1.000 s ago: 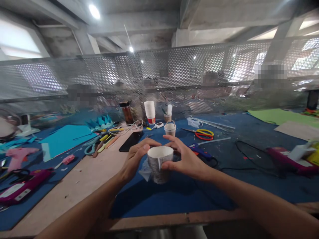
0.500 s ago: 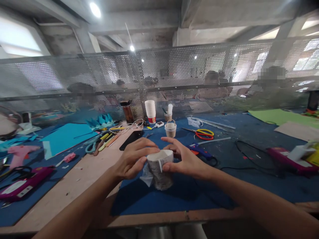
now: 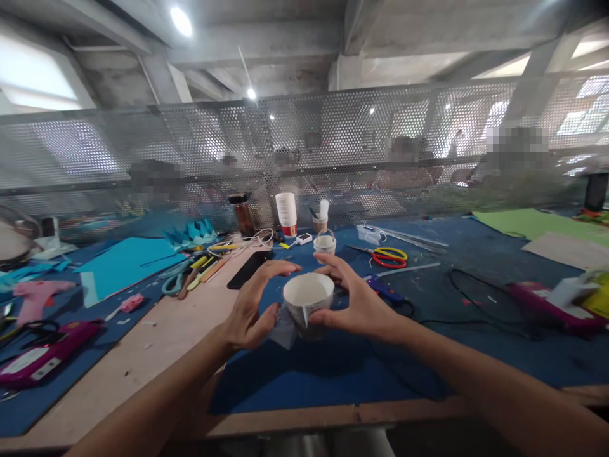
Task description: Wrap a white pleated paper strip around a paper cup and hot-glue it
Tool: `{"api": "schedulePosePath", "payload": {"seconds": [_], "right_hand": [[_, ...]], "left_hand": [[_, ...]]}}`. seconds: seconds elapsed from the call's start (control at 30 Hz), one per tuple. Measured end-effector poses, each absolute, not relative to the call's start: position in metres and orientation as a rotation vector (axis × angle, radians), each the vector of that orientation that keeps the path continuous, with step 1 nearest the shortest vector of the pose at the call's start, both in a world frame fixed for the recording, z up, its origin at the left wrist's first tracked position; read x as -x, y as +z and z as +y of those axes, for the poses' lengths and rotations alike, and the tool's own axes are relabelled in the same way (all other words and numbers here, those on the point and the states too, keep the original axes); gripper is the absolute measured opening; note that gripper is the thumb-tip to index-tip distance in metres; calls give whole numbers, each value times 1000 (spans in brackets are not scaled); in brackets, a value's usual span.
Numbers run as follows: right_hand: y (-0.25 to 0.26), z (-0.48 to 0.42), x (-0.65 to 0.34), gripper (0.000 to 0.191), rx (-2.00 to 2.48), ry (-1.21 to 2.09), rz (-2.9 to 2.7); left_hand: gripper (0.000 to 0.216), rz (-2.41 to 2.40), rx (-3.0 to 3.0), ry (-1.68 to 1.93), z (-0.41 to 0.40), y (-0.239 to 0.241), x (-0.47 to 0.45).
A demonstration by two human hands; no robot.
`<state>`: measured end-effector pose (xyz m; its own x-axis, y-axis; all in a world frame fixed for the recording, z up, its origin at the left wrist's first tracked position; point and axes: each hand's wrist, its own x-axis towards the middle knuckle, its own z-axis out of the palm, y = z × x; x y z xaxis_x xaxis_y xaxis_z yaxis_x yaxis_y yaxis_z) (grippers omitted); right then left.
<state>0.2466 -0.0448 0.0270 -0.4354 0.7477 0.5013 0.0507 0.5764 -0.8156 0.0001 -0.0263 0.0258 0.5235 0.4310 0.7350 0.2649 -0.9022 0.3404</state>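
Blue mat (image 3: 375, 374), cup (image 3: 299, 306) in right fingers (image 3: 343, 273), left fingers (image 3: 261, 273) just beside

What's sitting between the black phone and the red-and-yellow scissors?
In the head view, a small handled basket stands between the phone and the scissors; the right hand partly covers its base.

A mesh screen (image 3: 342, 133) runs across the frame's upper half. Blue paper (image 3: 130, 263) lies at left, a magenta power strip (image 3: 59, 350) at lower left, a phone (image 3: 250, 270) left of centre. Scissors (image 3: 375, 254) lie right of centre, green paper (image 3: 528, 223) far right.
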Motion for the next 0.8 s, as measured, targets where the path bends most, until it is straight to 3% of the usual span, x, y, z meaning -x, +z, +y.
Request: {"api": "schedulePosePath", "payload": {"seconds": [0.27, 0.8], "right_hand": [[20, -43, -248, 106, 700, 663, -1919], [24, -45, -248, 99, 686, 717, -1916]], "left_hand": [[39, 591, -2598, 1452, -26, 25, -3], [42, 535, -3013, 1362, -18, 28, 8]]}}
